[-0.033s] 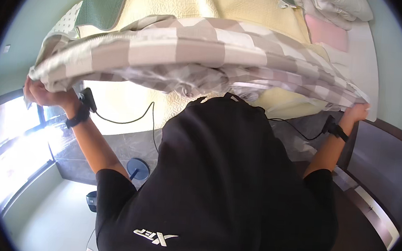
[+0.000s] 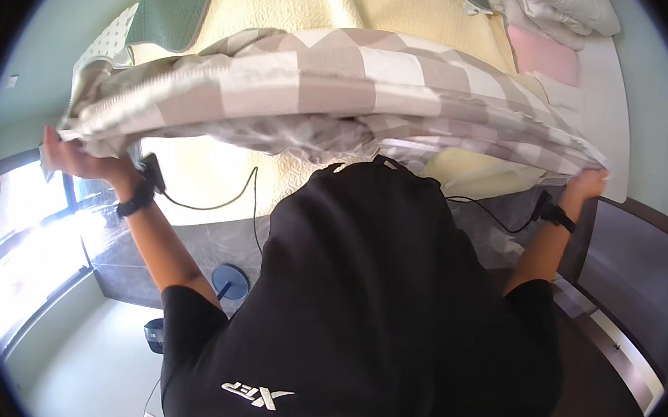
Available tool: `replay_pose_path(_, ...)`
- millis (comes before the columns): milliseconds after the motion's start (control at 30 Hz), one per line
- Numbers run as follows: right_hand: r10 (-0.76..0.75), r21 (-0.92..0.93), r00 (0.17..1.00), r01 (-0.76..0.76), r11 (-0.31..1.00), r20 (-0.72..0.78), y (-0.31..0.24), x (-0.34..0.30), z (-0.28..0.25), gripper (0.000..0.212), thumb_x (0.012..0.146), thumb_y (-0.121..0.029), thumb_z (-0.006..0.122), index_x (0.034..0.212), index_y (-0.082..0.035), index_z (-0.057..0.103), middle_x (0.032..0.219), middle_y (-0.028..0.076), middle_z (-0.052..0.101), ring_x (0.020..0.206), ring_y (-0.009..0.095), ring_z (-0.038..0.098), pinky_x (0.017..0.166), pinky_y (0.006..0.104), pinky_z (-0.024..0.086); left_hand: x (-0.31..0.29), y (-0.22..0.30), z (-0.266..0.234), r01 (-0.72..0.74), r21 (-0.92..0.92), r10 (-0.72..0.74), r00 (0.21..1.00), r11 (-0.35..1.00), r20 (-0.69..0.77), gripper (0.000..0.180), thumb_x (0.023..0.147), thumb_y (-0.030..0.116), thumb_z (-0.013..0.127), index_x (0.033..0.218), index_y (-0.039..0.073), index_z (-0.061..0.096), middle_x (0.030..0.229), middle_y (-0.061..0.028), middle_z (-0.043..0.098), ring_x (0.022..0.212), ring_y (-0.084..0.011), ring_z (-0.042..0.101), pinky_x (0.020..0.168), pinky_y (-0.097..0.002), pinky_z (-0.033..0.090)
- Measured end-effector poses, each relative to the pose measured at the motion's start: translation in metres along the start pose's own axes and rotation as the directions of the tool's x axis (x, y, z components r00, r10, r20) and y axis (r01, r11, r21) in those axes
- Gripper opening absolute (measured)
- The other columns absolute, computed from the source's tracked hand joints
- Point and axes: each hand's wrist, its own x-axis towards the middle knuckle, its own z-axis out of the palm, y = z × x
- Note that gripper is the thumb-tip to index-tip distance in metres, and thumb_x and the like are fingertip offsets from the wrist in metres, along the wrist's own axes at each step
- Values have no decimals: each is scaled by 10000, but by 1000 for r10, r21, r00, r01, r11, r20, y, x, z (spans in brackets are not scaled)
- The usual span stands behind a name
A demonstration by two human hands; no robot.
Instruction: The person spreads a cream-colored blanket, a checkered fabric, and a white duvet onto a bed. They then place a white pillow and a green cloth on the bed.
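Note:
A beige-and-white checked bed cover [image 2: 336, 87] stretches between my two hands, raised over the near part of the bed. My left hand [image 2: 86, 162] pinches its left corner, fingertips pointing up. At the opposite corner my right hand [image 2: 587, 184] is closed around the cloth. Greyish bunched fabric [image 2: 300, 135] hangs beneath the cover's near edge. Each wrist wears a black strap with a small device, and a cable runs from each toward my body.
Under the cover lies a cream quilted bed pad [image 2: 287, 1]. A green quilted piece [image 2: 173, 8] is at far left; a pink pillow [image 2: 546, 54] and white bedding [image 2: 565, 7] are at far right. A round blue base [image 2: 230, 281] stands on the floor.
The cover has shifted slightly, its left end moving a little inward and its near edge changing shape. Both hands have moved only slightly.

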Motion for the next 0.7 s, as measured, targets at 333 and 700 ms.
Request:
replay_pose_path(333, 526, -570, 286, 92, 817, 801, 146, -217, -5, 610, 714, -527, 584, 759, 81, 595, 722, 148, 595, 616, 189, 524, 566, 368, 422, -332, 72, -60, 65, 299, -222, -525, 952, 822, 455, 678, 427, 557, 951, 65, 599, 925, -188, 592, 893, -322, 558, 754, -428, 424)
replay_pose_path(700, 319, 24, -301, 759, 650, 898, 292, -232, -61, 306, 802, -263, 514, 1015, -42, 505, 946, 134, 559, 869, 264, 541, 745, 348, 451, -372, 73, -89, 373, 200, 127, -690, 906, 712, 341, 798, 307, 464, 1036, 86, 569, 1054, -169, 556, 963, -351, 523, 832, -387, 410)
